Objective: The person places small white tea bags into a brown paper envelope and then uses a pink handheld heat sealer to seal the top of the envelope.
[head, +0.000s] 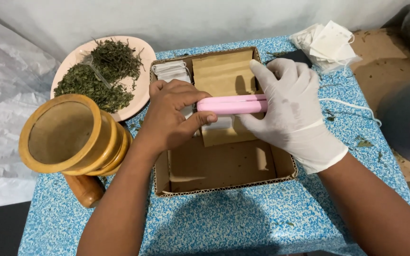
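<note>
The bench [243, 223] wears a cloth speckled blue and white. On it the cardboard box [224, 168] is plain brown, with tan paper packets [224, 73] and a stack of white sachets [171, 71] inside. The clamp-like bar [231, 104] is pale pink. The right hand [293, 111] is in a white glove; the left hand [172, 116] is bare. The plate [138, 97] is soft pink under dark green dried herbs [98, 76]. The wooden mortar [69, 135] is golden yellow, the pestle [85, 189] beneath it orange-brown. White filter bags [328, 42] lie at the far corner
</note>
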